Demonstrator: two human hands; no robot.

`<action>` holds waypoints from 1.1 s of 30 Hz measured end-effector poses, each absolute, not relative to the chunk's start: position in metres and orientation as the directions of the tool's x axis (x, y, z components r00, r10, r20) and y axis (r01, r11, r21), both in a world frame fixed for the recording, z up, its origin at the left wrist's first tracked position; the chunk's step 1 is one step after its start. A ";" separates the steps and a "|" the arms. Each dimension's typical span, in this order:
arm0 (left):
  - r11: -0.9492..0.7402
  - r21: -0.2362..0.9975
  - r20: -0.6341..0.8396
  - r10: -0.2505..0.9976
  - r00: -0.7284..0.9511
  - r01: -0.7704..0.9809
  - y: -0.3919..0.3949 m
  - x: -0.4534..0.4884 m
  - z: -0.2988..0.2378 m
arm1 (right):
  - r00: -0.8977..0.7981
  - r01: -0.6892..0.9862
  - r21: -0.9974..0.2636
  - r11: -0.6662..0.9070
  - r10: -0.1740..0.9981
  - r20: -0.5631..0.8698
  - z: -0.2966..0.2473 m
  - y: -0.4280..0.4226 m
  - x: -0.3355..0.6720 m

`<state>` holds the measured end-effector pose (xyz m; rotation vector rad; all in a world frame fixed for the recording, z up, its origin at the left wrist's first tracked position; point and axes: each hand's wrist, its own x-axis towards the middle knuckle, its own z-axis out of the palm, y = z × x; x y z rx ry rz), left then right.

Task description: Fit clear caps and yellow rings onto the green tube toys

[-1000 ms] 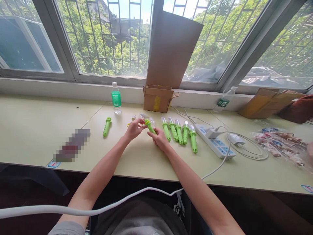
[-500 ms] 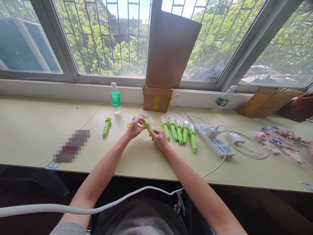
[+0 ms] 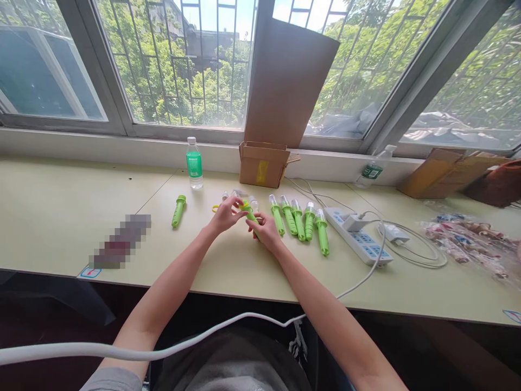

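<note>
Both my hands meet over the middle of the table (image 3: 61, 217) on one green plastic handle (image 3: 249, 213). My right hand (image 3: 266, 231) is wrapped around its lower end. My left hand (image 3: 225, 214) pinches its top end with the fingertips. Just behind the hands lie small clear caps (image 3: 235, 194) and a yellow ring (image 3: 215, 208). To the right, a row of several finished green handles with clear tips (image 3: 301, 220) lies side by side. A single green handle (image 3: 178, 210) lies alone to the left.
A green-labelled water bottle (image 3: 194, 163) and an open cardboard box (image 3: 262, 163) stand by the window sill. A white power strip (image 3: 358, 241) with a charger and cables lies to the right, beyond it a clear bag of packets (image 3: 468, 239). A white cable (image 3: 122, 352) crosses my lap.
My hands stayed on the green handle; the fingers shifted only slightly at its top end. Nothing else moved.
</note>
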<state>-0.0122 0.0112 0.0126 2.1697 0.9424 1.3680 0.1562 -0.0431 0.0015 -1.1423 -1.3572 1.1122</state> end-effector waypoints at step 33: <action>-0.687 0.687 0.592 0.718 0.366 0.237 0.009 -0.014 0.017 | -0.090 -0.088 -0.996 0.033 0.995 0.041 0.005 -0.043 0.161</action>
